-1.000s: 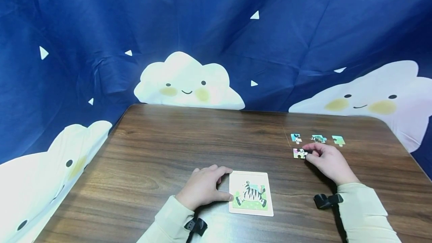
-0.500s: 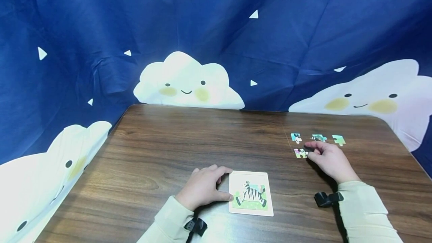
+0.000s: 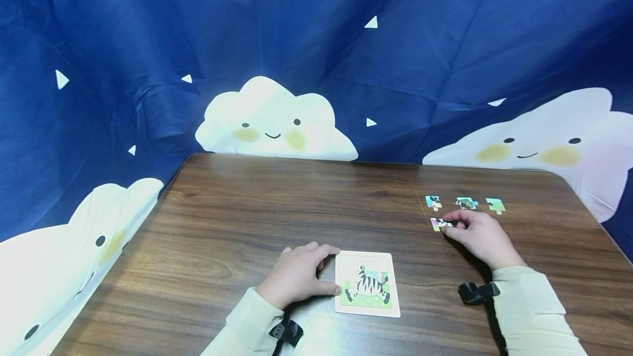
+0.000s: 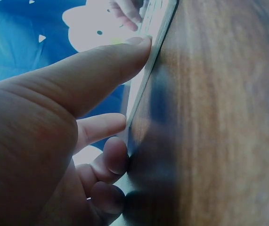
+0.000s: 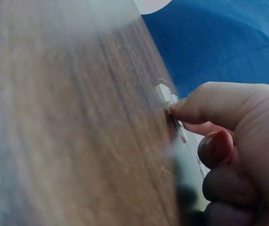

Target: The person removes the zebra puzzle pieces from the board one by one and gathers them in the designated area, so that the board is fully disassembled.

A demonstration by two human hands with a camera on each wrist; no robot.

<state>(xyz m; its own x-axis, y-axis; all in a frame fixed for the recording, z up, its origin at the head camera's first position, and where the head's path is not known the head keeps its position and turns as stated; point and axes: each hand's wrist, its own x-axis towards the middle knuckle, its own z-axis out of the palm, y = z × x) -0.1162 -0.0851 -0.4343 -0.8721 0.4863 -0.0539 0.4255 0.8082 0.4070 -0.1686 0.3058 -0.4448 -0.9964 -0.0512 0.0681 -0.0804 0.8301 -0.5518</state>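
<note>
My left hand [image 3: 301, 276] rests at the left side of a square puzzle board [image 3: 395, 307] with a zebra picture. In the left wrist view, the thumb and index fingertip touch the board's edge [image 4: 146, 75], well apart from each other. On the right of the table, my right hand [image 3: 482, 235] pinches a small jigsaw piece [image 3: 436, 224] with pink and green on it between thumb and index finger. The thumb covers part of this piece in the head view. The right wrist view shows the thumb on the piece [image 5: 165, 92], low at the tabletop, with the other fingers curled.
Behind the right hand lie three more jigsaw pieces in a row: a blue one [image 3: 433, 202], a teal one [image 3: 466, 202] and a green one [image 3: 495, 205]. The brown wooden table [image 3: 277, 196] ends at a blue curtain [image 3: 316, 32] printed with clouds.
The right thumb and index finger drew back a little from the piece, then came forward left onto it. The piece has shifted slightly right. The left hand and board stay still.
</note>
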